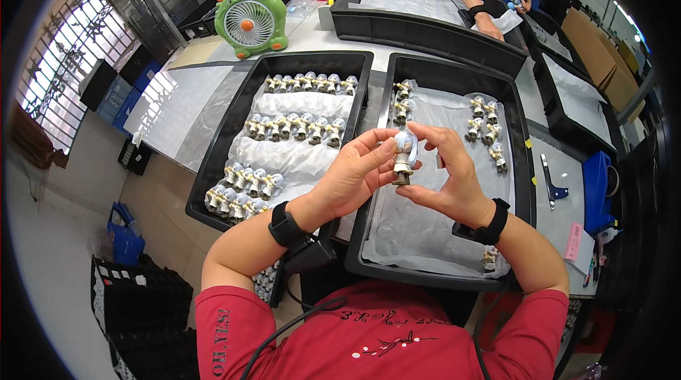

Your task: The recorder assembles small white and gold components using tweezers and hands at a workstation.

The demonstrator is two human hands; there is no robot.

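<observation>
A small figurine (403, 160) with pale blue hair, a light outfit and dark feet is held upright between my hands, above the right-hand black tray (521, 167). My left hand (358, 174) pinches it from the left with thumb and fingers. Curved around its other side, my right hand (450, 181) touches it with the index finger near the head and the thumb near the feet. Similar figurines (484, 121) stand on the white sheet at that tray's right side, with others at its far left corner and one near corner. The left-hand black tray (213, 160) holds several rows of them.
Beyond the trays stand a green fan (250, 22) and another black tray (425, 32), where a co-worker's hand (489, 27) rests. The co-worker's other hand holds small blue items. At right lie a blade-like tool (553, 185), a blue holder (598, 192) and a pink card (573, 240).
</observation>
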